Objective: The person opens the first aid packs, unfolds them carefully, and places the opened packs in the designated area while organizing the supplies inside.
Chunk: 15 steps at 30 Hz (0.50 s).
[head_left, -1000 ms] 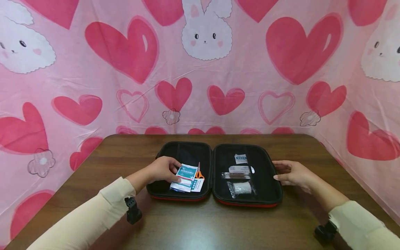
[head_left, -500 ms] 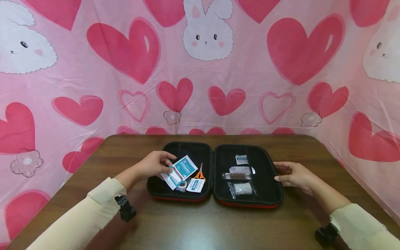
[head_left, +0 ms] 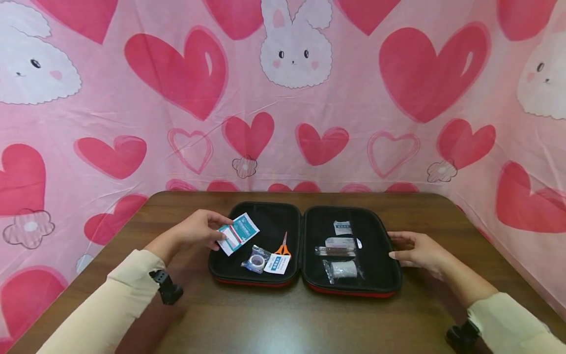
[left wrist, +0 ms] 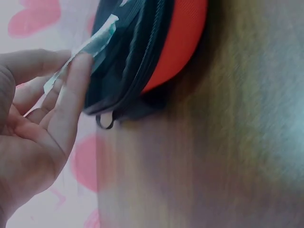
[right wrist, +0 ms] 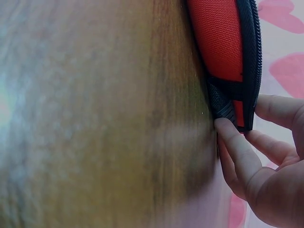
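Left hand pinches the teal-and-white packet, which has moved off the bagged tape roll to the 10 o'clock side of the open case's left half. Tape roll, at 6 o'clock there, is uncovered; we read the packet as picked clear. Right hand grips the rim at 3 o'clock, unmoved. Packet's 9 o'clock edge is hidden, print unreadable; we can't tell if it touches the case.
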{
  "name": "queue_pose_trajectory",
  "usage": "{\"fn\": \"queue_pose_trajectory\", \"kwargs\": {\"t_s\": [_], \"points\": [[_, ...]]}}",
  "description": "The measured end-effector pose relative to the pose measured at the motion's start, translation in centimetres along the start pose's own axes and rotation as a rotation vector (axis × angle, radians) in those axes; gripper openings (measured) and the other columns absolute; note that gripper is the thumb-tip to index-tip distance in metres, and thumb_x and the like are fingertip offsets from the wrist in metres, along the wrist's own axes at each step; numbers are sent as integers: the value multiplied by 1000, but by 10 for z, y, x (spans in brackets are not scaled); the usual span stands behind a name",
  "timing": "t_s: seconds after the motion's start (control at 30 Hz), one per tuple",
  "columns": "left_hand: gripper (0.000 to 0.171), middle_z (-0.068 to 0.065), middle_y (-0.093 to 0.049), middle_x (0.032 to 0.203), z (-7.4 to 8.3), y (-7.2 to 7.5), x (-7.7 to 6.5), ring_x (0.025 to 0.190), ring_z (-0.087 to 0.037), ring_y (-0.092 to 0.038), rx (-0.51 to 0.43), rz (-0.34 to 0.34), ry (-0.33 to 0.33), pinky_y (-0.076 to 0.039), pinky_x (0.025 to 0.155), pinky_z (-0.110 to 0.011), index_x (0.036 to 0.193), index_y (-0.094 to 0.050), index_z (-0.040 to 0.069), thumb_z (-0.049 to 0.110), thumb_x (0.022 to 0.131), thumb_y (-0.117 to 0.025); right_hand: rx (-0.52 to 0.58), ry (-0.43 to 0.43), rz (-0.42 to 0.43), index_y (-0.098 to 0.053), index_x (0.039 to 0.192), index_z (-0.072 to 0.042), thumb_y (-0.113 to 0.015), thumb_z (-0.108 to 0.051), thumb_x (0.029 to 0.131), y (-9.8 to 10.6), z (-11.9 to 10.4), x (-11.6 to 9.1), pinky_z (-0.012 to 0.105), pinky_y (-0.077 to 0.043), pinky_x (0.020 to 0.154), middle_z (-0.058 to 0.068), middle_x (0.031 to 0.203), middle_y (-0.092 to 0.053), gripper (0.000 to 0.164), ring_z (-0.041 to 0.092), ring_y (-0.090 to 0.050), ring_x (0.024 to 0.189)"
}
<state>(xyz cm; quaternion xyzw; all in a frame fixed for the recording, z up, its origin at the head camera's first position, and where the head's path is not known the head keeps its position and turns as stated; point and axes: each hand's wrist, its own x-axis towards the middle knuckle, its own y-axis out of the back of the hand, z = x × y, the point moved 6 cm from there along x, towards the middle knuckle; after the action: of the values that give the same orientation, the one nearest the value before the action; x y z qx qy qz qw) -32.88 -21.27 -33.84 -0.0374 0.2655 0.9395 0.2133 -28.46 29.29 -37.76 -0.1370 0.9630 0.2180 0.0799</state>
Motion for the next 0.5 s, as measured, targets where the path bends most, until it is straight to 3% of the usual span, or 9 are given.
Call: {"fn": "queue_pose_trajectory", "kwargs": {"t_s": [0.13,0.23,0.37,0.5], "points": [[54,-19,-64,106,-2,9,2,79,-23,-65,-36,23,-27,-59,69,-43,134,-52,-8,0,85,-72,0,-1,2,-34,143,12,-75,-12,85,0,0,-1,40,-56,83,40,140,-35,75,28,-63,104],[58,-18,-64,103,-5,19,4,79,-23,-65,-44,92,-21,-59,70,-43,136,-48,-7,0,84,-72,-1,7,1,-34,143,13,-75,-12,86,0,0,-2,40,-56,83,41,140,-35,74,28,-63,104],[47,-14,-67,97,-11,34,5,77,-21,-64,-34,196,16,-59,74,-42,125,-53,-10,5,85,-73,3,14,-1,-33,143,14,-74,-10,86,0,0,-1,40,-56,83,41,140,-34,74,28,-63,104],[39,-14,-68,94,-17,47,5,77,-21,-65,-55,254,31,-57,79,-47,116,-56,-12,5,86,-73,10,10,-1,-33,143,13,-73,-10,87,0,0,-1,40,-56,83,41,141,-33,73,28,-62,105]]}}
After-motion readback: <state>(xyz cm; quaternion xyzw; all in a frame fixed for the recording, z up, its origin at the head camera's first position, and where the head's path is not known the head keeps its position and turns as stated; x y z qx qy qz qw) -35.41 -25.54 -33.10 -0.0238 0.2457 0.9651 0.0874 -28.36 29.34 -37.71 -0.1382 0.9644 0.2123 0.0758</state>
